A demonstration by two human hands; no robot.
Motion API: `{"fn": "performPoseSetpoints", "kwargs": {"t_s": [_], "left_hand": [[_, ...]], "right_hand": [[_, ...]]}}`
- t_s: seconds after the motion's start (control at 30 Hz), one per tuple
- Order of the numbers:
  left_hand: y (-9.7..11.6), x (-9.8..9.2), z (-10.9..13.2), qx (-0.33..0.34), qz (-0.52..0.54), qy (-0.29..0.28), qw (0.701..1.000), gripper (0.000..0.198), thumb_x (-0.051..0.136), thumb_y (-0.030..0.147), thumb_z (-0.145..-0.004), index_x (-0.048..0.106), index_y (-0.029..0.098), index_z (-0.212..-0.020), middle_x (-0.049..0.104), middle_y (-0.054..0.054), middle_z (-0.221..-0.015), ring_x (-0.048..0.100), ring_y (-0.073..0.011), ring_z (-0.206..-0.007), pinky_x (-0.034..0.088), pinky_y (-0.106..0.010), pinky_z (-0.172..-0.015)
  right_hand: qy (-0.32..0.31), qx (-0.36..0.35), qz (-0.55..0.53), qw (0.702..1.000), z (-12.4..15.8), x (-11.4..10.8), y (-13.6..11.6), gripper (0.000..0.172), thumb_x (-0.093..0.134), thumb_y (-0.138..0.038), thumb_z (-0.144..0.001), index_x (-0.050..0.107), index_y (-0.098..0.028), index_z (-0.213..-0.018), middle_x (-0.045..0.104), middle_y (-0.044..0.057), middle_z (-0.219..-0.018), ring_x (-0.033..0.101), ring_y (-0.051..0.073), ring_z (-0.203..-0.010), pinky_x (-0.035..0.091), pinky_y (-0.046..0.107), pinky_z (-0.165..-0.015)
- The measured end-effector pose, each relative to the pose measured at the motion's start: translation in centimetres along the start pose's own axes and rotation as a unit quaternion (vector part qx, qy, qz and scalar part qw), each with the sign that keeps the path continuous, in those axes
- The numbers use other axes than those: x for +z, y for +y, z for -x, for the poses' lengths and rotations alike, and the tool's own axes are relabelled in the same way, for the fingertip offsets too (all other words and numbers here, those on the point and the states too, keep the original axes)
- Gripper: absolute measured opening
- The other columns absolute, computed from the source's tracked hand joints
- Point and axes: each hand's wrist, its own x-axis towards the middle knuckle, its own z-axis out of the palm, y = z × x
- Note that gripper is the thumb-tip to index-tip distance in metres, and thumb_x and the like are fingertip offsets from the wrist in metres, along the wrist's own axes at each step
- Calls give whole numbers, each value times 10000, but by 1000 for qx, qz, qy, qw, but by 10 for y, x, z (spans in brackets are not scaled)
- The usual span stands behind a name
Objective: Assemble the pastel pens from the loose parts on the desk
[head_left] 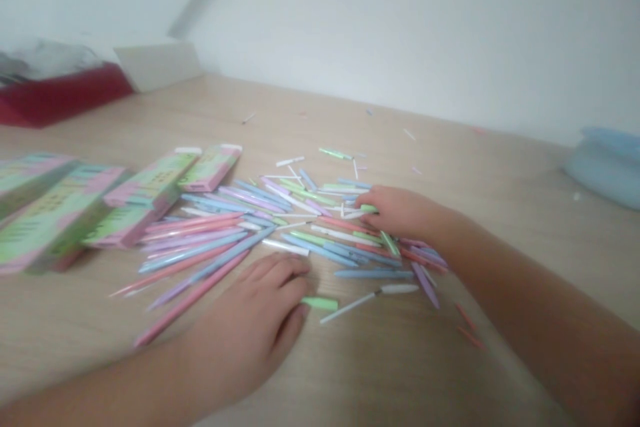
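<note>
My left hand (267, 300) rests low over the table with its fingers curled. A short light-green pen part (321, 303) sticks out between its thumb and index finger. Farther right, my right hand (393, 210) reaches into the scattered pens, its fingers pinched on a small green pen part (369, 209). Around both hands lie many pastel pen pieces, among them a blue pen barrel (373, 274) and a white cap (399, 289) joined to a thin refill (347, 308). Left of centre, pink, blue and purple pens (200, 240) lie in a fanned pile. The picture is blurred.
Several green-and-pink pen boxes (55, 213) lie at the left. Behind them stands a red box (70, 90) with grey-white contents, beside a pale flap (160, 65). A light-blue bag-like object (607, 167) sits at the far right. Small pen parts are strewn toward the wall.
</note>
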Motion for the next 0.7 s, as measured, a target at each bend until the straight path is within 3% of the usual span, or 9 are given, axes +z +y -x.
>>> {"fn": "performPoseSetpoints", "kwargs": {"t_s": [0.4,0.7], "left_hand": [[0,1,-1,-9,1,-7,1000,331,527,191,-1017,696,286,-1285,664,-50,-1356,574,-271,-1321,474,-520,-1175],[-2,2,0,-4,-11,-12,1000,293,508,221,-1039,693,270,-1260,655,-57,-1375,563,-263,-1343,468,-492,-1187]], "right_hand": [[17,-7,6,1000,5,12,24,154,595,-265,-983,729,-205,-1028,714,110,-1090,680,258,-980,463,311,-803],[29,-13,12,999,15,20,38,132,590,-255,-1001,705,-203,-1038,733,108,-1090,684,266,-991,470,325,-820]]}}
